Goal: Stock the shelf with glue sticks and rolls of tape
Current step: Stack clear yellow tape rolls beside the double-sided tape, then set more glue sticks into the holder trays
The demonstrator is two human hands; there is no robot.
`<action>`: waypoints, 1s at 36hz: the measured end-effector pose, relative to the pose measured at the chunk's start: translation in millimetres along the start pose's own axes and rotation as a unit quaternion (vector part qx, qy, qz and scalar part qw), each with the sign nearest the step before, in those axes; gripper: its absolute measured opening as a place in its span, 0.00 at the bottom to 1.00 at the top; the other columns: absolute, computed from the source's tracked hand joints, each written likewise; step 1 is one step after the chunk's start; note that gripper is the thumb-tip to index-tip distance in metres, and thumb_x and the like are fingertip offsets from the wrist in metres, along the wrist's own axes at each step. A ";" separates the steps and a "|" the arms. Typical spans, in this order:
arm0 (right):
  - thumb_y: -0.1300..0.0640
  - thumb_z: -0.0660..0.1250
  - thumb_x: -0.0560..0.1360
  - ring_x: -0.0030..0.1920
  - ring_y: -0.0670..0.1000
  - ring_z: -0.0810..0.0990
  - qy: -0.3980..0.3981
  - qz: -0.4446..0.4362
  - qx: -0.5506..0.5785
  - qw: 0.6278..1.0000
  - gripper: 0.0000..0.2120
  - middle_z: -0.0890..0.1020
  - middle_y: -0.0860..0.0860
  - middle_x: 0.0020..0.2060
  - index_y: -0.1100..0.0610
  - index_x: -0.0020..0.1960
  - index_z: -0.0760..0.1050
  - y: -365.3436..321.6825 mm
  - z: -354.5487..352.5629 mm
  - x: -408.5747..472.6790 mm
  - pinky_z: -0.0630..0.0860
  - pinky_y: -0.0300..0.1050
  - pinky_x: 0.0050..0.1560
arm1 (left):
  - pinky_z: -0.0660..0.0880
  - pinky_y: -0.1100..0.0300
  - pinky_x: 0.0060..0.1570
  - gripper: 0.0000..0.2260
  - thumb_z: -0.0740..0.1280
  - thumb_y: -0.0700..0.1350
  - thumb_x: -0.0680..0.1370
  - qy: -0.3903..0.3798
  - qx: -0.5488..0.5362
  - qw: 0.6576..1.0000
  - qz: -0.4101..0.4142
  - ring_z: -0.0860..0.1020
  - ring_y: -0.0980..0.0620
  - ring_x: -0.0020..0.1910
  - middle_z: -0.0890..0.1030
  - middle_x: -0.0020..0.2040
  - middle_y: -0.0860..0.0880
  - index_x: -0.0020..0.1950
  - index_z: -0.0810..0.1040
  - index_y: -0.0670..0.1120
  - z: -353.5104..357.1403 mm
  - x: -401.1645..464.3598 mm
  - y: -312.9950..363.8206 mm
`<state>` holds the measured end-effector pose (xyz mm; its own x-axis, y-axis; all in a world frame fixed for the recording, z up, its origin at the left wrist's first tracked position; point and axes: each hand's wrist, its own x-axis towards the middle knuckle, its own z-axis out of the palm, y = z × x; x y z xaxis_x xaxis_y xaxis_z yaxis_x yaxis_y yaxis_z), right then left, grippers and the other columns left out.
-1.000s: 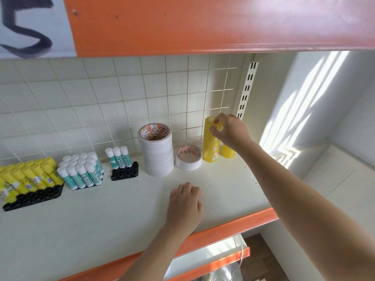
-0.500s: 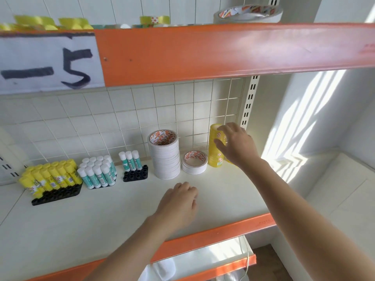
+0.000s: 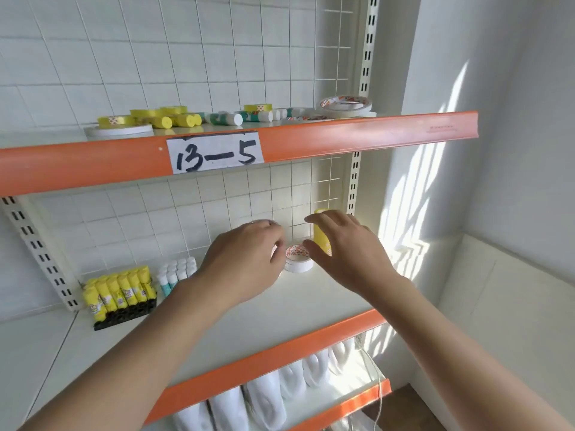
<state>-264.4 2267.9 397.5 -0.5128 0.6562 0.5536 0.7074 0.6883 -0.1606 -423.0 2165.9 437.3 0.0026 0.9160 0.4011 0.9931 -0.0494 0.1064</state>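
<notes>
- On the far left of the middle shelf (image 3: 217, 321) your yellow glue sticks (image 3: 119, 290) stand upright in a black holder (image 3: 124, 315); just to their right the white-capped, teal-bodied glue sticks (image 3: 174, 273) stand in a tight cluster, partly hidden by your left forearm
- Glue sticks are light, stiff and smooth-walled, so I judge they tip easily; take each by the barrel, not the cap
- Your left hand (image 3: 245, 259) covers the tall stack of white tape rolls (image 3: 264, 223), of which only the top rim shows; the fingers curl down over it, but you cannot tell from here whether that grip is closed on a roll or only resting
- Just beside it sits the low white tape roll (image 3: 298, 259) with the orange-printed core, flat on the shelf between your two hands
- Tape rolls are rigid and light; pinch them across the outer edge or hook a finger through the core, and a stack will likely slide if pushed sideways
- Your right hand (image 3: 345, 247) hovers with fingers spread apart, holding nothing, in front of the tall yellow tape stack (image 3: 322, 231)
- The upper shelf (image 3: 342, 141) with its orange lip hangs close above, carrying loose tape rolls and glue sticks lying down, so lift low
- Open room lies toward the front edge and on the right side of the middle shelf
</notes>
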 end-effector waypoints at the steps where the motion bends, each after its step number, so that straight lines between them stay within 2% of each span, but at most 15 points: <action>1: 0.44 0.62 0.78 0.60 0.54 0.75 0.006 0.001 -0.006 1.000 0.20 0.76 0.48 0.61 0.48 0.68 0.70 -9.6 -9.0 -5.9 0.73 0.51 0.53 | 0.66 0.58 0.40 0.06 0.57 0.49 0.81 0.007 0.000 1.000 0.007 0.71 0.54 0.44 0.73 0.45 0.56 0.49 0.73 0.52 -11.5 -8.8 1.5; 6: 0.43 0.62 0.77 0.55 0.54 0.78 0.050 -0.006 -0.021 0.999 0.19 0.78 0.47 0.58 0.48 0.66 0.72 -54.4 -53.9 -31.0 0.77 0.50 0.48 | 0.66 0.58 0.40 0.06 0.56 0.50 0.81 0.044 0.001 0.998 0.035 0.70 0.55 0.44 0.74 0.47 0.56 0.50 0.73 0.54 -61.2 -47.5 4.0; 9: 0.41 0.59 0.76 0.54 0.54 0.79 0.081 -0.012 -0.030 0.996 0.20 0.78 0.47 0.56 0.48 0.64 0.73 -78.2 -81.7 -41.1 0.77 0.49 0.46 | 0.67 0.58 0.41 0.06 0.57 0.51 0.81 0.077 -0.001 0.995 0.056 0.71 0.56 0.47 0.75 0.49 0.56 0.52 0.73 0.55 -87.9 -62.7 4.7; 14: 0.42 0.61 0.75 0.53 0.53 0.78 0.127 -0.025 -0.041 0.991 0.20 0.79 0.47 0.55 0.48 0.64 0.73 -106.1 -117.7 -48.3 0.75 0.47 0.46 | 0.68 0.58 0.43 0.07 0.57 0.51 0.80 0.116 0.006 0.990 0.082 0.72 0.55 0.52 0.75 0.51 0.57 0.53 0.74 0.54 -126.8 -76.3 8.4; 18: 0.43 0.62 0.76 0.55 0.54 0.78 0.146 -0.032 -0.051 0.987 0.19 0.78 0.47 0.57 0.48 0.64 0.73 -114.9 -137.2 -42.8 0.75 0.47 0.45 | 0.67 0.58 0.42 0.08 0.57 0.51 0.80 0.142 0.032 0.985 0.093 0.72 0.55 0.49 0.75 0.50 0.56 0.53 0.74 0.54 -155.1 -76.8 10.8; 22: 0.45 0.64 0.76 0.54 0.54 0.78 0.176 -0.043 -0.055 0.982 0.18 0.78 0.48 0.56 0.49 0.64 0.73 -115.2 -150.0 -25.7 0.70 0.44 0.42 | 0.64 0.58 0.40 0.07 0.57 0.51 0.80 0.172 0.057 0.979 0.097 0.68 0.55 0.44 0.74 0.48 0.56 0.52 0.73 0.54 -180.9 -68.8 11.2; 25: 0.45 0.64 0.76 0.57 0.54 0.77 0.183 -0.048 -0.053 0.981 0.19 0.78 0.47 0.58 0.49 0.65 0.73 -108.8 -154.2 -5.7 0.72 0.46 0.45 | 0.67 0.57 0.41 0.07 0.56 0.51 0.80 0.176 0.076 0.978 0.083 0.69 0.54 0.45 0.75 0.49 0.55 0.52 0.73 0.54 -191.7 -53.4 11.1; 28: 0.43 0.60 0.76 0.59 0.53 0.76 0.174 -0.051 -0.044 0.982 0.20 0.77 0.47 0.59 0.48 0.66 0.72 -98.0 -153.5 15.2 0.76 0.50 0.51 | 0.70 0.56 0.43 0.08 0.55 0.51 0.81 0.166 0.107 0.978 0.069 0.71 0.53 0.46 0.75 0.49 0.54 0.53 0.73 0.53 -192.4 -32.1 11.6; 31: 0.44 0.62 0.77 0.58 0.54 0.76 0.171 -0.056 -0.043 0.983 0.19 0.76 0.48 0.59 0.48 0.66 0.71 -82.7 -149.5 36.9 0.76 0.50 0.50 | 0.72 0.56 0.45 0.08 0.57 0.50 0.80 0.144 0.114 0.981 0.058 0.73 0.52 0.47 0.75 0.49 0.55 0.54 0.74 0.52 -188.3 -6.6 13.2; 36: 0.44 0.62 0.77 0.59 0.55 0.76 0.161 -0.066 -0.036 0.984 0.20 0.76 0.49 0.61 0.49 0.67 0.70 -50.3 -147.2 77.8 0.74 0.52 0.54 | 0.66 0.57 0.43 0.09 0.57 0.50 0.80 0.101 0.152 0.983 0.033 0.72 0.52 0.48 0.74 0.53 0.54 0.57 0.73 0.52 -181.7 45.8 17.4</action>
<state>-268.2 2238.8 568.9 -0.4289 0.4228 0.7983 0.6842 0.7291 -0.0186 -426.8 2134.7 622.8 0.0748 0.8156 0.5738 0.9809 0.0434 -0.1896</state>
